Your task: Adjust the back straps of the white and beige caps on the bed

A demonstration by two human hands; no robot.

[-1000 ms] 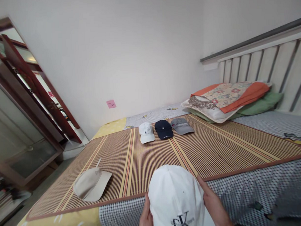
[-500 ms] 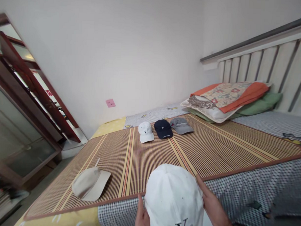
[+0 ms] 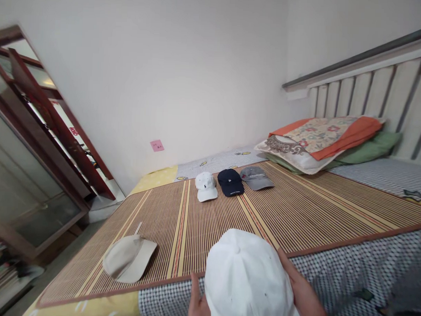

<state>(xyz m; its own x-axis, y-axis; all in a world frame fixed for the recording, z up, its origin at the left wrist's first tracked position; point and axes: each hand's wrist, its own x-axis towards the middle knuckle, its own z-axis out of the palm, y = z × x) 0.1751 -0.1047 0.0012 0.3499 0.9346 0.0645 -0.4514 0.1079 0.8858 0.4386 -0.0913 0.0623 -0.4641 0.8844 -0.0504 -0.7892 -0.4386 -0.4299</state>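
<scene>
Close to me, at the bottom of the head view, a white baseball cap [image 3: 246, 279] is held up between both hands, crown upward. My left hand [image 3: 197, 299] grips its left side, thumb pointing up. On the opposite side my right hand [image 3: 300, 290] is closed around the cap, its fingers partly hidden behind the fabric. A beige cap [image 3: 129, 259] lies on the woven mat [image 3: 167, 221] to the left. Farther back, a smaller white cap [image 3: 206, 186], a navy cap [image 3: 231, 182] and a grey cap [image 3: 257, 178] sit in a row.
Stacked pillows [image 3: 321, 139], orange, floral and green, lie at the back right beside the slatted headboard [image 3: 364, 94]. A pink note [image 3: 157, 145] is stuck on the wall. At the left stand a glass-panelled door [image 3: 26, 188] and a pile of papers [image 3: 2, 280].
The held cap has tilted, so its black lettering no longer shows and more of its top faces me. The view has shifted slightly; the caps on the mat stay put.
</scene>
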